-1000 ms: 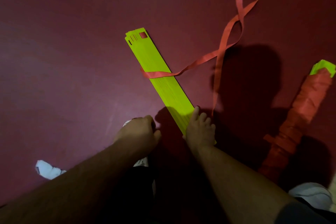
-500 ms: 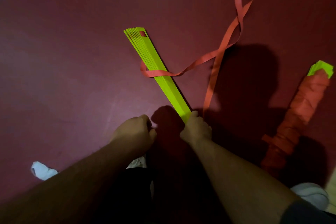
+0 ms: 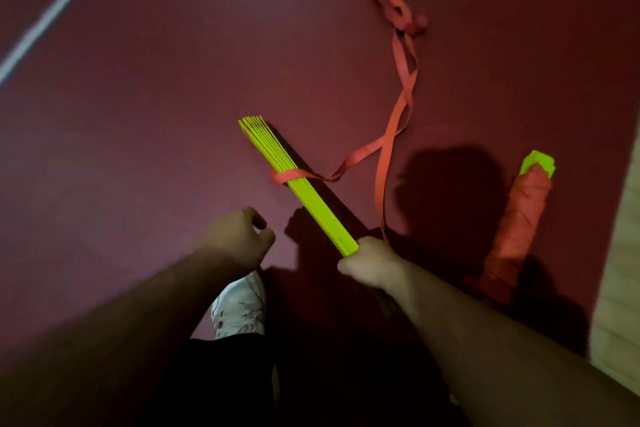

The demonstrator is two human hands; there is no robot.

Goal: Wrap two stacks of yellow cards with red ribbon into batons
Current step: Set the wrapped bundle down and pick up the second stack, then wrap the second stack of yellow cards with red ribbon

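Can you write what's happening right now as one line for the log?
right hand: grips card stack near end | left hand: curled, apparently empty | red ribbon: one loop round stack | wrapped baton: lies apart

Both bare forearms are reaching forward and down into view, the left one from the lower left, the right one from the lower right. The left hand [image 3: 239, 236] is hovering with its back facing up, its fingers curling under into a loose fist and the thumb lying beside the index finger. The right hand [image 3: 372, 263] is gripping the near end of the stack of yellow cards [image 3: 311, 204], fingers wrapping fully round it, wrist in line with the forearm. The hands are sitting near each other, not touching.
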